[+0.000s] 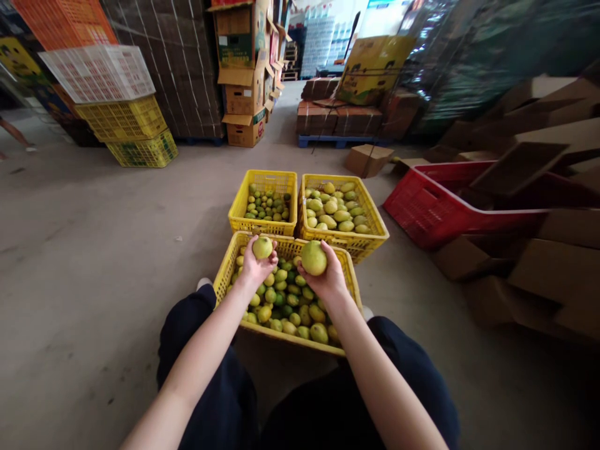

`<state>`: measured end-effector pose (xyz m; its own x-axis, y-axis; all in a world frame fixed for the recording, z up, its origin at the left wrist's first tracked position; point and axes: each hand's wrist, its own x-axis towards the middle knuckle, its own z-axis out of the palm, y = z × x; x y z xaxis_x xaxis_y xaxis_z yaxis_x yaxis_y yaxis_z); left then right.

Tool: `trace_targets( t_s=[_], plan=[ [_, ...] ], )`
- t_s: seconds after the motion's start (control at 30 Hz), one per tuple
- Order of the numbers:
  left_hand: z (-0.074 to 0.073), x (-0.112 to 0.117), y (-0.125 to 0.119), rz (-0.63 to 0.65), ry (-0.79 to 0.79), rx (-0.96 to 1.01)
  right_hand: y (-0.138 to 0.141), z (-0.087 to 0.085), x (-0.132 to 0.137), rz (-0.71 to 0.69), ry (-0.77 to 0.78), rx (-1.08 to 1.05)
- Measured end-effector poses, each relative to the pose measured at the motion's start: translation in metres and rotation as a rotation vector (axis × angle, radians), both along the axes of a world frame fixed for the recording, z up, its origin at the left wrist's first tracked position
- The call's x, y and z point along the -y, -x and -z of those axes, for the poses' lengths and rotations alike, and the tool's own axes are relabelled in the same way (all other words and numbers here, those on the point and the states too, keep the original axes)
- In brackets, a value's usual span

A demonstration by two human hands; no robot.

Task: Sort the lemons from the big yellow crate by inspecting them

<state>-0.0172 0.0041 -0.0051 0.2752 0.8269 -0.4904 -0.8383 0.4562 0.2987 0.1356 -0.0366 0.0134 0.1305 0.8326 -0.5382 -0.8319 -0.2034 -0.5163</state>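
Note:
My left hand (257, 265) is closed around a small yellow-green lemon (262, 247), held over the left far side of the front yellow crate (293, 340). A larger, rounder lemon (314, 258) rests in the curled fingers of my right hand (330, 275), above the same crate's right half. Many green and yellow lemons (281, 300) fill the crate below, partly hidden by my forearms. Behind it stand two more yellow crates. The left crate (237, 215) contains small green fruits (267, 206); the right crate (375, 231) contains larger yellowish ones (335, 206).
At right, a red crate (422, 206) stands beside piled cardboard (553, 262). Stacked crates (124, 119) are at the far left, near tall cartons (244, 94). Flat boxes lie on a blue pallet (337, 142). My knees flank the front crate.

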Motion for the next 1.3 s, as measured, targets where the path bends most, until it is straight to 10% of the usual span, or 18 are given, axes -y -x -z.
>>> trace_targets(
  t_s=[1.3],
  plan=[
    [0.010, -0.008, 0.009, -0.087, 0.008, -0.188, -0.012, 0.019, -0.012, -0.006, 0.034, 0.026]
  ],
)
